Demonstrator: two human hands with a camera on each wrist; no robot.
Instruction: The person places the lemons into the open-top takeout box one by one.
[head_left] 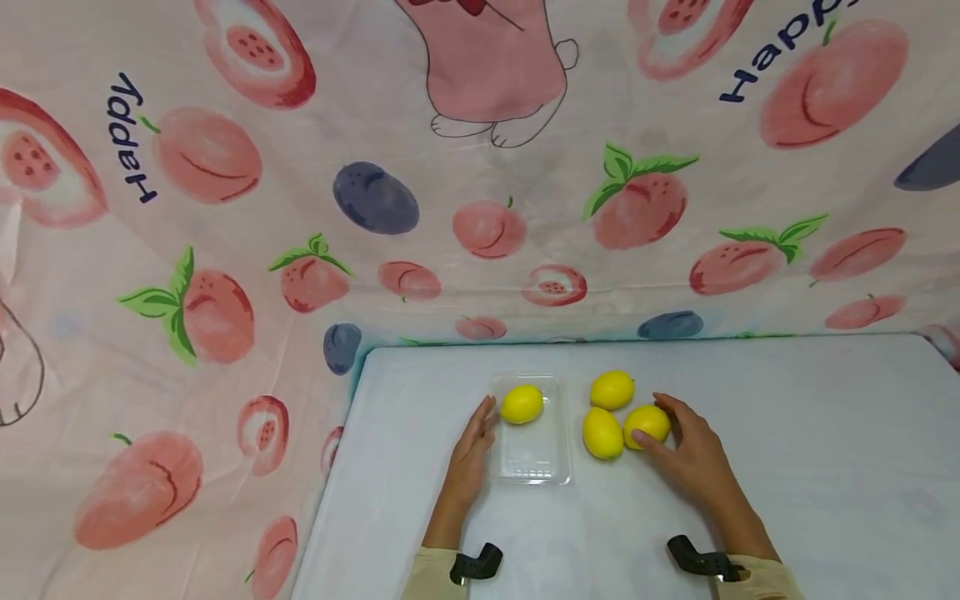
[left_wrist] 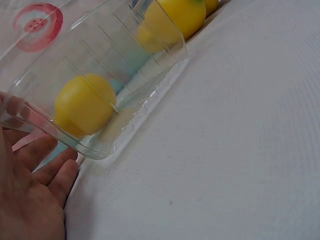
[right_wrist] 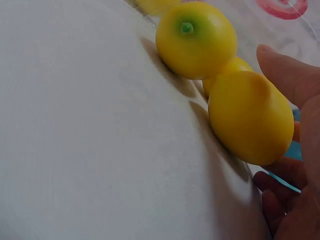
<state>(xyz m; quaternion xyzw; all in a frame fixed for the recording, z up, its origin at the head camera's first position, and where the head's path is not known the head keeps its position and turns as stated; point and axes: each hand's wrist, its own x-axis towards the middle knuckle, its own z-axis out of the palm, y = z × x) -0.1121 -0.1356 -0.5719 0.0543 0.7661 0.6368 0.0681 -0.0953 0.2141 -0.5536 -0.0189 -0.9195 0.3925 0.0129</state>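
My left hand (head_left: 471,454) rests with straight fingers along the left side of a clear plastic container (head_left: 531,477). Inside it, near the far end, lies one yellow lemon (head_left: 522,404). My right hand (head_left: 693,450) is spread around the nearest-right lemon (head_left: 648,427) of a group of three on the table. In the right wrist view, the thumb (right_wrist: 285,70) stands apart above this lemon (right_wrist: 250,117), while the other fingers are behind and below it, partly hidden. Two more lemons sit beside it, the front one (head_left: 603,433) and the back one (head_left: 612,390).
A white cloth covers the table (head_left: 847,467). Behind it and to the left hangs a pink fruit-print curtain (head_left: 420,325), which meets the table's back edge. The lemon group is just right of the container. Black wrist cameras sit on both sleeves.
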